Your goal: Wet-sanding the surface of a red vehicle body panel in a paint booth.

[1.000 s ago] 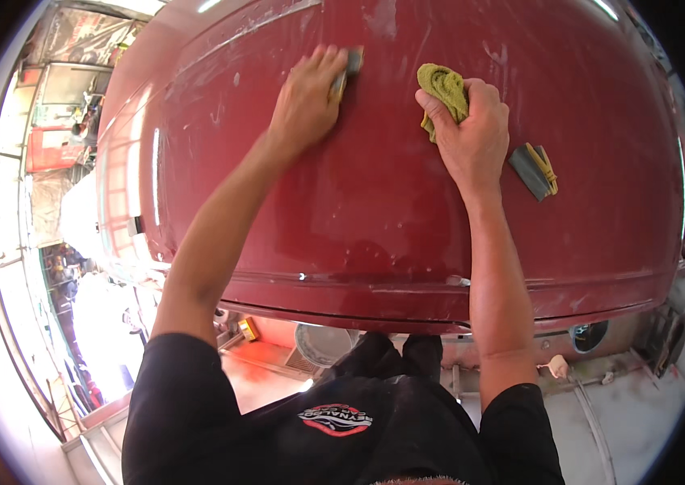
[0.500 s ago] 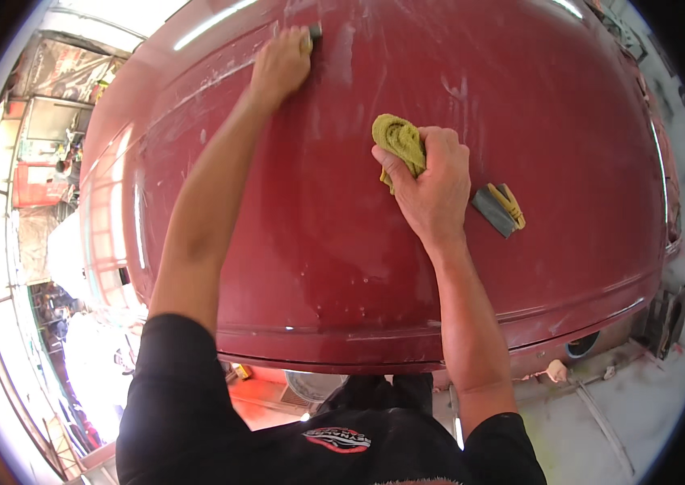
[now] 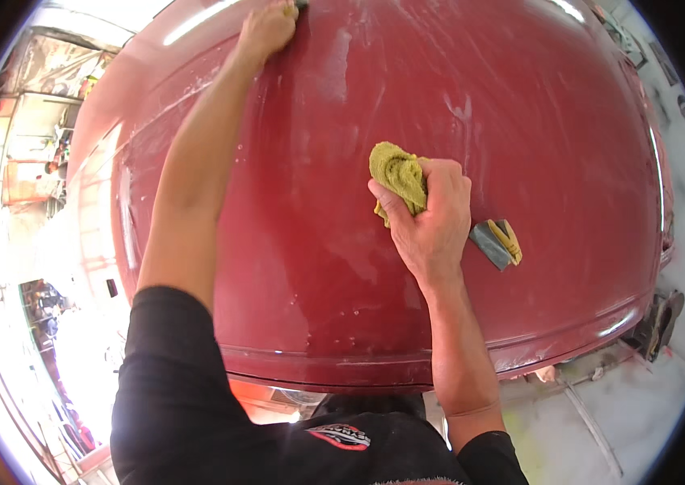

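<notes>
i am looking down over a big red car panel (image 3: pixel 375 267), glossy and streaked with pale smears and dusty patches. my right hand (image 3: pixel 431 222) is resting on the panel near its middle, fingers curled tight around a bunched yellow-green cloth (image 3: pixel 397 174), which is poking out above the fist and pressing against the paint. just beside that hand, on its right, a small grey sanding block (image 3: pixel 489 244) with a strip of yellow material (image 3: pixel 509 240) on it is lying flat on the panel, not touching the hand as far as i can see. my left hand (image 3: pixel 265 31) is stretching far up to the top edge of the view, palm down on the panel; a small dark object (image 3: pixel 302 5) is showing at its fingertips, but i cannot tell how the hand is gripping it. below the panel's lower edge a wet grey floor (image 3: pixel 641 412) is showing.
</notes>
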Demonstrator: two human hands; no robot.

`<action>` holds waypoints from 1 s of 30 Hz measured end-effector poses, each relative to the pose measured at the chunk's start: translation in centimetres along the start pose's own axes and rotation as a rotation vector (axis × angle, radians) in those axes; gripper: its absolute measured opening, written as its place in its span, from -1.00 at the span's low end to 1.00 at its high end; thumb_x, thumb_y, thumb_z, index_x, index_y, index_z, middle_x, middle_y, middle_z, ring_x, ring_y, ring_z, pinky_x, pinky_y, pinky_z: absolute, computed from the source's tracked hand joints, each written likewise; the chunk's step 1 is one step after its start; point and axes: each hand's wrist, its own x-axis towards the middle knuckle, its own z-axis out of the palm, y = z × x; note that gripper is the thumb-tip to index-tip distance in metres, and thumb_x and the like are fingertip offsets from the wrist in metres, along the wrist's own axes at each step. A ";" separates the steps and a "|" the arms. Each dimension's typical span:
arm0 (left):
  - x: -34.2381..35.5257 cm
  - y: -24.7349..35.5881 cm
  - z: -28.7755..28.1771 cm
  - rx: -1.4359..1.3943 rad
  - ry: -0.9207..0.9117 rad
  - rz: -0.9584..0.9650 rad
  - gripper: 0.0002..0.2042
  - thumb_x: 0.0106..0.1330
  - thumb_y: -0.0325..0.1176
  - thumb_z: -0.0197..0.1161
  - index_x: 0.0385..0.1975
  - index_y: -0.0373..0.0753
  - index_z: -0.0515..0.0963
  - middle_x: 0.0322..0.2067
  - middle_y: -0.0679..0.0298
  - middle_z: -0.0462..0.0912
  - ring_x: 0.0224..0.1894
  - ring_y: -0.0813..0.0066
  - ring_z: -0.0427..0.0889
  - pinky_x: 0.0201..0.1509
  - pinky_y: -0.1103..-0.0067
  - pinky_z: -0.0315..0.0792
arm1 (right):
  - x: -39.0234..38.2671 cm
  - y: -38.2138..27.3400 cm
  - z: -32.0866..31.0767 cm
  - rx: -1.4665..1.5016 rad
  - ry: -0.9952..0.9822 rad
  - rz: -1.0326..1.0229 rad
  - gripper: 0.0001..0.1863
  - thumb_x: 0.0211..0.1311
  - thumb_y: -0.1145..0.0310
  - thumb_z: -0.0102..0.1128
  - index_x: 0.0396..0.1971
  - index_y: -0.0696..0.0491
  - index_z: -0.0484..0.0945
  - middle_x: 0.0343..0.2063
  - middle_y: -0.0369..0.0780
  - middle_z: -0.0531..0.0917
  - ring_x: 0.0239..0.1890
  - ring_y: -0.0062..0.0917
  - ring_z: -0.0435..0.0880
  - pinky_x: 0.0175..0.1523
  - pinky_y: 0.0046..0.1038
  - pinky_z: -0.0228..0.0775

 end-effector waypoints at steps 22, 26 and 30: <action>-9.4 5.2 -2.7 -0.282 0.214 0.390 -0.67 0.46 -0.40 0.12 0.18 -0.22 0.58 0.23 0.01 0.59 0.32 -0.04 0.51 0.40 0.21 0.38 | 0.6 -1.1 0.2 -0.128 -0.005 -0.017 -0.56 0.04 0.17 0.62 -0.17 0.03 0.60 -0.22 -0.20 0.63 -0.19 -0.31 0.58 -0.14 -0.26 0.36; -0.4 2.3 -2.0 -0.105 0.270 0.309 -0.65 0.55 -0.26 -0.03 0.17 -0.21 0.59 0.17 0.05 0.64 0.25 0.05 0.57 0.32 0.18 0.42 | 0.4 -2.4 0.6 -0.051 -0.005 -0.028 -0.57 0.12 0.10 0.58 -0.19 0.04 0.59 -0.22 -0.22 0.63 -0.16 -0.30 0.54 -0.09 -0.27 0.37; 6.5 3.5 -2.0 -0.091 0.244 0.099 -0.61 0.55 -0.21 -0.11 -0.11 -0.26 0.69 -0.04 -0.12 0.69 0.14 -0.10 0.61 0.28 0.12 0.44 | 0.5 -1.5 0.9 -0.001 -0.033 -0.108 -0.58 0.09 0.16 0.57 -0.18 0.05 0.59 -0.26 -0.21 0.62 -0.21 -0.30 0.57 -0.14 -0.25 0.33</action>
